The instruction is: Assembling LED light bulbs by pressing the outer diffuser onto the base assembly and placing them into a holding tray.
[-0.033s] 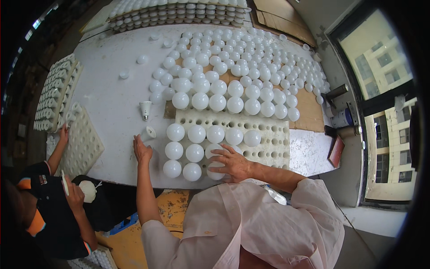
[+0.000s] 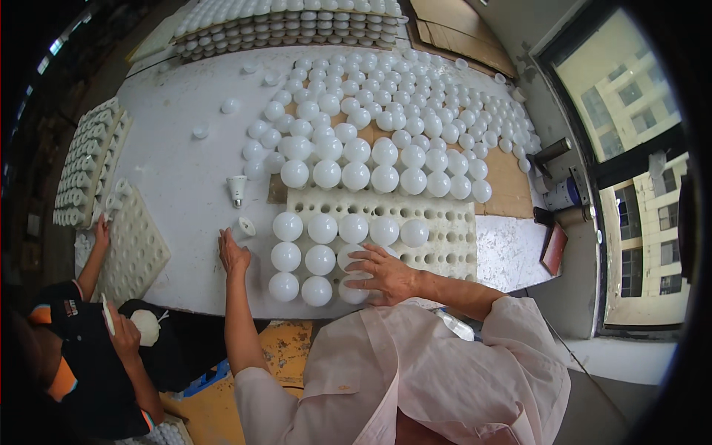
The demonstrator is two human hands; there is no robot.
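Note:
My left hand (image 2: 234, 254) is on the white tabletop at the left, fingers stretched out and apart, holding nothing I can see. Just beyond its fingertips a white bulb base (image 2: 244, 227) lies tipped over, and farther off another bulb base (image 2: 236, 190) stands with its metal cap toward me. My right hand (image 2: 387, 273), fingers spread, reaches over a white bulb globe (image 2: 347, 257) and a second globe (image 2: 351, 291) below it. Both sit in a pale holed tray (image 2: 452, 237) with rows of other globes. The fingers partly cover them; whether they press on them is unclear.
Beyond the tray many loose globes (image 2: 415, 93) crowd the table on cardboard. Stacked trays of globes (image 2: 289, 30) stand at the back. On the left, a co-worker's hand (image 2: 101, 231) is at a holed tray (image 2: 137, 248) beside stacked bulb bases (image 2: 85, 167). Windows are at the right.
The whole view has shifted slightly, so the table items sit a little farther left. Both my hands keep about the same pose and place.

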